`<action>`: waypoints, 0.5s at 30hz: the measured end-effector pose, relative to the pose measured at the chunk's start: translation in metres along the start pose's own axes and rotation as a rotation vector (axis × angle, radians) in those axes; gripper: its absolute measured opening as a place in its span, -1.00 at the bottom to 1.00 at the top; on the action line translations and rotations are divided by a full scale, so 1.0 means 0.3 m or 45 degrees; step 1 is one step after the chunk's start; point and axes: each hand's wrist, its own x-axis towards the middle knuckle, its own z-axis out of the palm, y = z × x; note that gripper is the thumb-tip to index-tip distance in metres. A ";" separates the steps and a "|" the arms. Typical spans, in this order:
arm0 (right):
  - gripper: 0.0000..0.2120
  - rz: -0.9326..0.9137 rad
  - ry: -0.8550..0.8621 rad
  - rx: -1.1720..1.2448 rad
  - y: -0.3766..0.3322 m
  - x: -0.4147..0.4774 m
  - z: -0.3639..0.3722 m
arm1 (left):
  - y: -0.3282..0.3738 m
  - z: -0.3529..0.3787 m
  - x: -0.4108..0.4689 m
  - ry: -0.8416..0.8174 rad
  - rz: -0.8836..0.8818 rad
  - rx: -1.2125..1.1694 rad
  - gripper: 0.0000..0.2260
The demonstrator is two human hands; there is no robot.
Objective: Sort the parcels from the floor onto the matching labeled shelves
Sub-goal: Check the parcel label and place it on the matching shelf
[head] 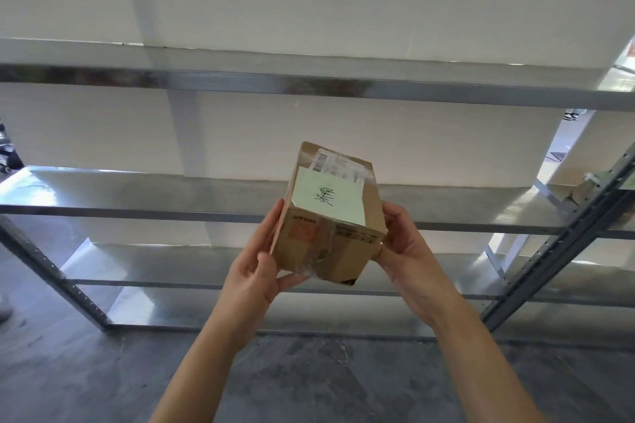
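A small brown cardboard parcel (330, 216) is held up in front of a metal shelf rack (240, 216). A pale green note with handwriting and a white shipping label sit on its top face, and clear tape wraps it. My left hand (257, 268) grips its lower left corner and underside. My right hand (405, 244) holds its right side. The parcel is tilted, with its near end lower, level with the middle shelf.
The rack has several bare galvanised shelves against a white wall. A slanted perforated upright (563, 251) stands at right, another (51, 268) at left. A small taped object (584, 189) lies on the shelf at far right. Grey concrete floor (309, 371) lies below.
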 end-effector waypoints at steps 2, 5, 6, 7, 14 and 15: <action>-0.45 -0.033 -0.038 -0.039 0.002 -0.002 -0.003 | 0.010 0.000 -0.009 -0.032 -0.033 0.076 -0.20; -0.08 -0.006 -0.095 -0.039 -0.004 -0.010 -0.019 | 0.016 0.014 -0.028 -0.078 -0.064 0.040 -0.13; -0.01 0.004 -0.125 -0.035 -0.010 -0.014 -0.024 | 0.014 0.020 -0.035 -0.082 -0.076 -0.045 -0.15; 0.01 0.001 -0.160 -0.031 -0.015 -0.018 -0.031 | 0.014 0.033 -0.041 -0.085 -0.082 -0.133 -0.19; -0.49 0.008 0.004 0.038 -0.062 -0.048 -0.112 | -0.015 0.119 -0.062 0.186 0.068 -0.373 -0.43; -0.56 0.030 0.059 0.091 -0.071 -0.052 -0.127 | -0.015 0.138 -0.062 0.233 0.096 -0.360 -0.50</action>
